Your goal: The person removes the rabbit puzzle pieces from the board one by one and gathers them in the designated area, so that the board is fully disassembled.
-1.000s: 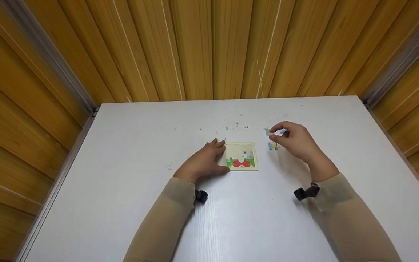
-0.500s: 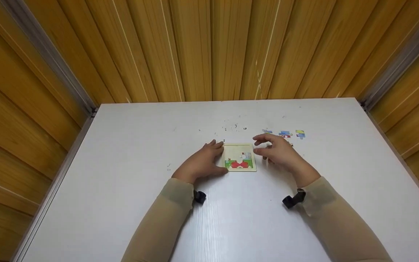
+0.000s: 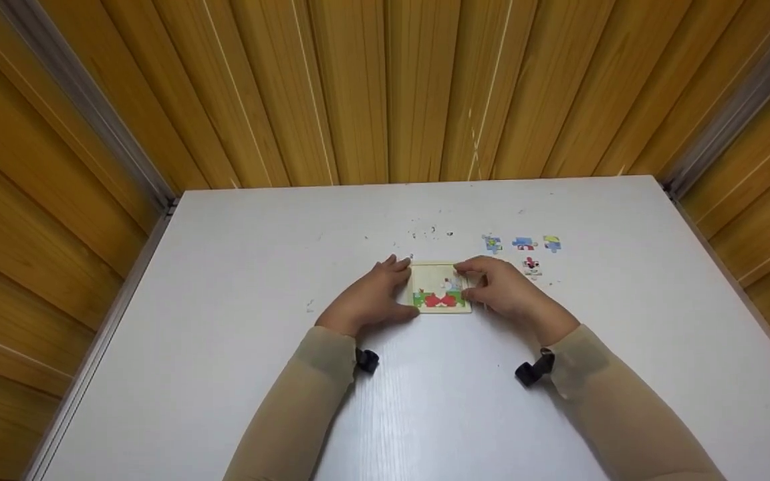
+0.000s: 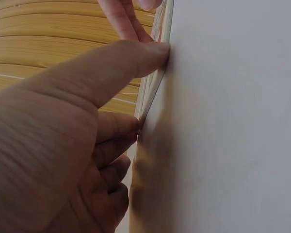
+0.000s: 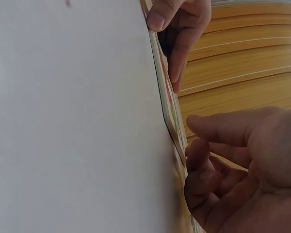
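Note:
A small square puzzle frame [image 3: 442, 312] lies on the white table, with red, green and white pieces along its lower part and right side and bare board at the upper left. My left hand [image 3: 373, 294] grips its left side, thumb at the lower corner and a finger at the upper one. In the left wrist view, the thumb of this hand [image 4: 63, 111] touches the frame's edge. My right hand [image 3: 508, 287] is at the frame's right side, fingertips over the upper right corner and thumb at the right edge. Whether a piece is between its fingers is hidden.
Several loose pieces lie right of the frame: a blue-yellow one [image 3: 492, 243], a blue-red one [image 3: 524, 244], a yellow-blue one [image 3: 552, 243] and a red-white one [image 3: 532, 266]. Small dark marks dot the table behind the frame. Wood-patterned walls surround the table.
My right hand has moved left and down from the loose pieces to the frame's right side, uncovering pieces there. The left hand has stayed at the frame's left side.

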